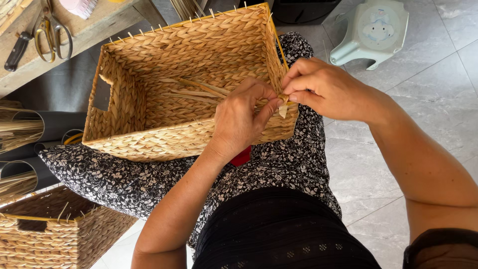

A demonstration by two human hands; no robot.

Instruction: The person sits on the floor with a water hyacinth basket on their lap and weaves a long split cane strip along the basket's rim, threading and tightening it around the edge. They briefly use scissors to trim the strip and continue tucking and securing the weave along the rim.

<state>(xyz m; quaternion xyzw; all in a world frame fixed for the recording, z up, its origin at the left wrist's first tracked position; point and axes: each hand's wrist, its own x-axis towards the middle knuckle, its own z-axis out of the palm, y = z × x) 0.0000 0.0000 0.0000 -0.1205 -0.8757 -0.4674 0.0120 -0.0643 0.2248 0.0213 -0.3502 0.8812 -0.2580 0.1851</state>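
Two hands: both work at the near right rim of the woven basket, which rests on the person's lap.
Left hand: fingers curled together, thumb and forefinger pinching a pale flat strand at the basket's rim.
Right hand: fingertips pressed together on the same strand, just above the rim, touching the left hand's fingers.
Basket: rectangular, braided straw, a handle slot in its far left wall; thin stiff stakes stick up along the rim, and loose strands lie inside on its floor.
Doing the step well: I judge the strand should be kept taut and flat between both pinches, and tucked tight against the rim beside the upright stake, so the braid lies even.
Lap: black fabric with small white flowers under the basket; a bit of red shows just below its near wall.
Tabletop: wooden, beyond the basket's far left corner, bearing scissors and a dark-handled tool.
Second basket: same weave, on the floor well below the first one's left side.
Tubes of straw: dark, left of the basket.
Floor: grey marbled tiles, right of the basket; a pale green plastic stool stands beyond its far right corner.
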